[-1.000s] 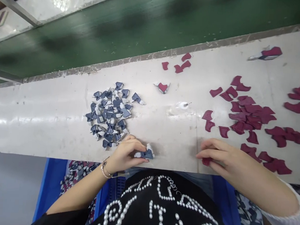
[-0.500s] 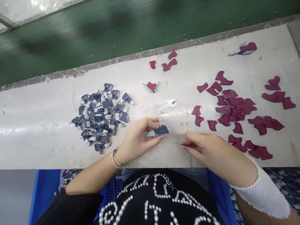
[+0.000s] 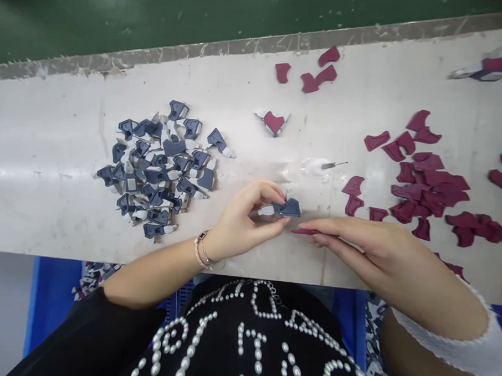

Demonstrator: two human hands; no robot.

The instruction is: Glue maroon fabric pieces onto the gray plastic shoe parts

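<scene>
My left hand [image 3: 249, 218] pinches a blue-and-white plastic part [image 3: 289, 207] between thumb and fingers, just above the table. Close on its right, my right hand [image 3: 352, 242] grips a thin maroon plastic piece [image 3: 305, 232], seen nearly edge-on. A small gap separates the two pieces. Left of my hands lies a heap of similar blue-and-white parts [image 3: 155, 175]. On the right, loose maroon pieces [image 3: 436, 185] are spread in a pile.
A thin metal-tipped tool [image 3: 329, 165] sits on a whitish patch beyond my hands. Behind it lies a part with a maroon inlay [image 3: 274, 122]; another assembled part [image 3: 495, 67] is at far right. A green belt [image 3: 200, 19] runs behind the table. Blue bins [image 3: 50, 301] stand below.
My view has shifted. The blue-and-white part has turned in my left hand, its recessed side now showing. My right hand has brought the maroon piece closer to it.
</scene>
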